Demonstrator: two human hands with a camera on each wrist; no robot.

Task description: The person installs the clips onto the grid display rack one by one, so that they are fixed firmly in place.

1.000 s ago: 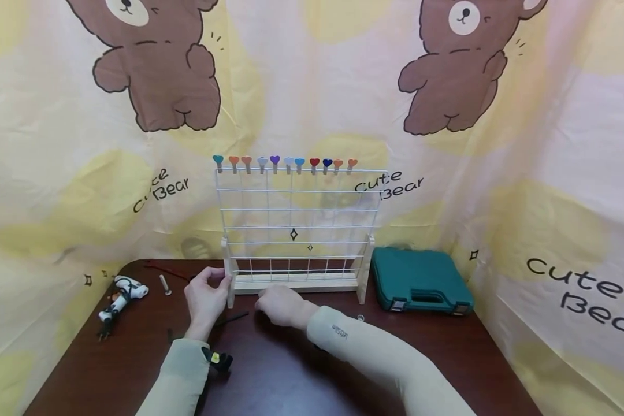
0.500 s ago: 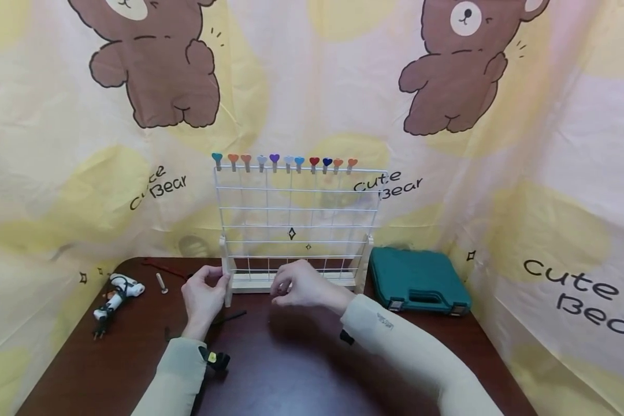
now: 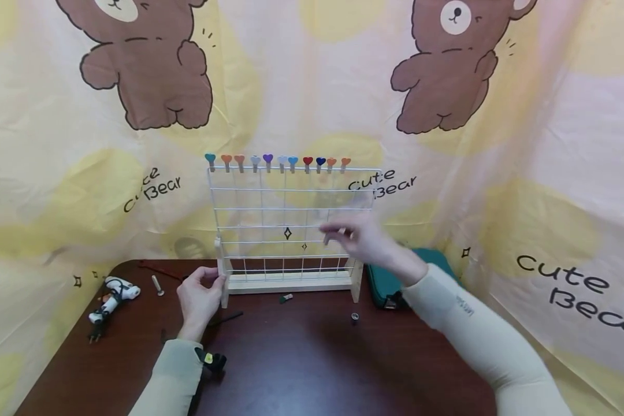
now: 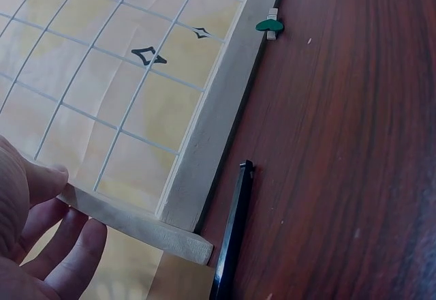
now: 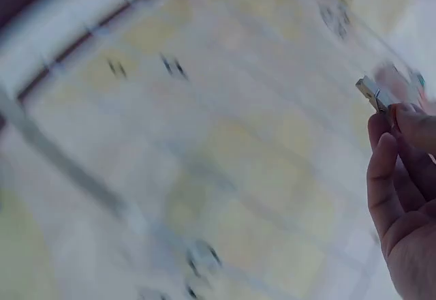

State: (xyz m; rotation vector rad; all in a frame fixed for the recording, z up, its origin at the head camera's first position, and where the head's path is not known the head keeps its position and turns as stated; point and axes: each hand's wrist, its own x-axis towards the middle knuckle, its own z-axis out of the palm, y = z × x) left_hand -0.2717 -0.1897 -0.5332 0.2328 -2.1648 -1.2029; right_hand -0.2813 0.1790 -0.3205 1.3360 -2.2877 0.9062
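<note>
A white wire grid rack [image 3: 286,226] stands upright in a wooden base [image 3: 291,284]. Heart-topped mini clothespins [image 3: 268,160] in several colours line its top wire. My left hand [image 3: 200,300] grips the rack's left wooden upright [image 4: 129,221] between thumb and fingers. In front of the grid's right half, my right hand [image 3: 364,236] is raised, blurred in the head view. Between its thumb and forefinger it pinches a small wooden clothespin [image 5: 375,93], jaw end outward. Another clothespin, with a green heart [image 4: 270,24], lies on the table just in front of the base.
A teal carry case [image 3: 385,283] stands right of the rack, partly behind my right arm. A small round piece [image 3: 355,317] lies in front of it. On the left are a white glue gun [image 3: 113,300], a pale bolt-like piece [image 3: 158,285] and a black stick [image 4: 234,232].
My right hand has risen from the tabletop, moving up and right across the grid with a clothespin. The green clothespin on the table has come into sight. My left hand stays on the upright.
</note>
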